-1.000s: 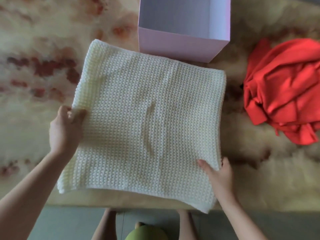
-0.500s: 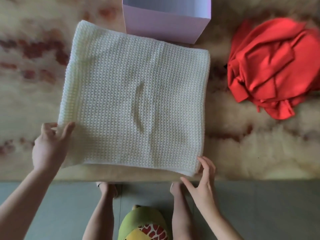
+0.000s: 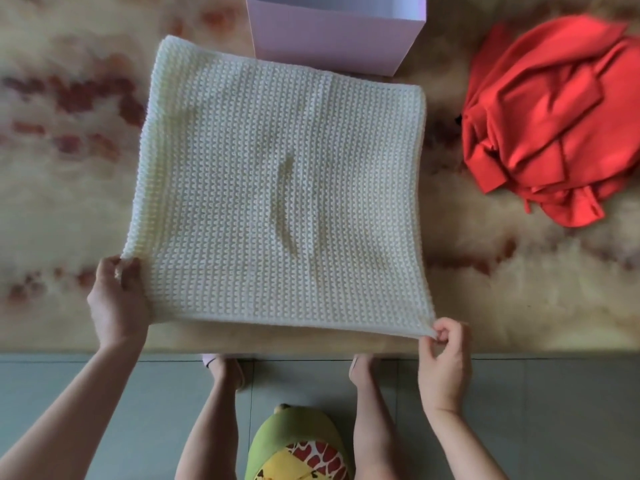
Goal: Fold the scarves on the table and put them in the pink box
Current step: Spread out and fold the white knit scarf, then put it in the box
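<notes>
The cream knitted scarf (image 3: 277,188) lay spread as a flat square on the marbled table (image 3: 519,289), its far edge just in front of the pink box (image 3: 332,39). The left hand (image 3: 116,303) gripped the near-left corner with curled fingers and the right hand (image 3: 445,362) pinched the near-right corner between thumb and fingertips, so its 2 near corners were held. The red scarf (image 3: 561,123) sat crumpled to the right, apart from both hands.
</notes>
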